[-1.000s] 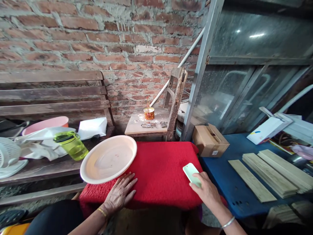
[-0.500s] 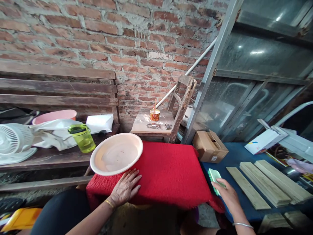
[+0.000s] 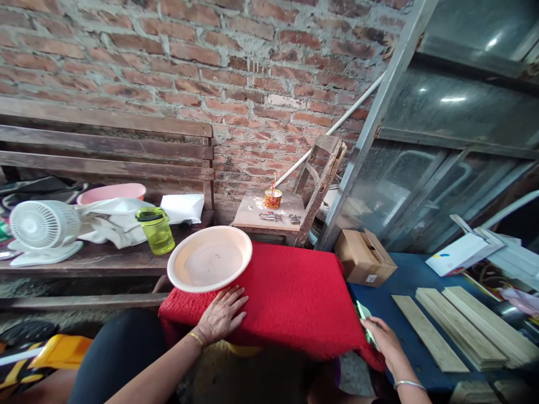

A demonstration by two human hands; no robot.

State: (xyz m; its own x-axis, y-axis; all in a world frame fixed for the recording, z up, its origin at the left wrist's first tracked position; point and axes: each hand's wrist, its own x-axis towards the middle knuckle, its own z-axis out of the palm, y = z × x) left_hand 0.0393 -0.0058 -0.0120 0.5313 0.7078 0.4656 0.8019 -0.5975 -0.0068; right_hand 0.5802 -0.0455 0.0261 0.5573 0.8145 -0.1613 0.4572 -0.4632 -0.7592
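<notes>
Your left hand (image 3: pixel 222 317) lies palm down on the near-left part of the red-covered table (image 3: pixel 295 303), its fingers loosely spread and gripping nothing, the tips just beside the near rim of a pale plastic basin (image 3: pixel 206 266); a gold-coloured bracelet (image 3: pixel 197 339) circles that wrist. The basin sits on the left part of the table, facing up. Your right hand (image 3: pixel 384 338) is at the table's right edge, its fingers closed round a pale green brush (image 3: pixel 362 310), with a silver-coloured bangle (image 3: pixel 410 384) on the wrist below. You have the brush turned nearly edge-on to the camera and half hidden by your hand, so it is hard to tell whether it touches the red cover or is just clear of it. Right of it, a blue table (image 3: pixel 415 275) carries flat wooden boards (image 3: pixel 429 332), and at its far-left corner a cardboard box (image 3: pixel 362 264). Beyond the red cover, against the brick wall (image 3: pixel 185 67), a worn wooden chair (image 3: pixel 248 217) holds a red-and-gold pot (image 3: pixel 273 199) with thin upright sticks (image 3: pixel 275 180) in it, and two padlocks (image 3: pixel 294 219) lie in front. To your left, a slatted wooden seat (image 3: pixel 126 262) bears a white fan (image 3: pixel 42 224), a lime-green bottle (image 3: pixel 158 233), and a pink tub (image 3: pixel 113 193).
</notes>
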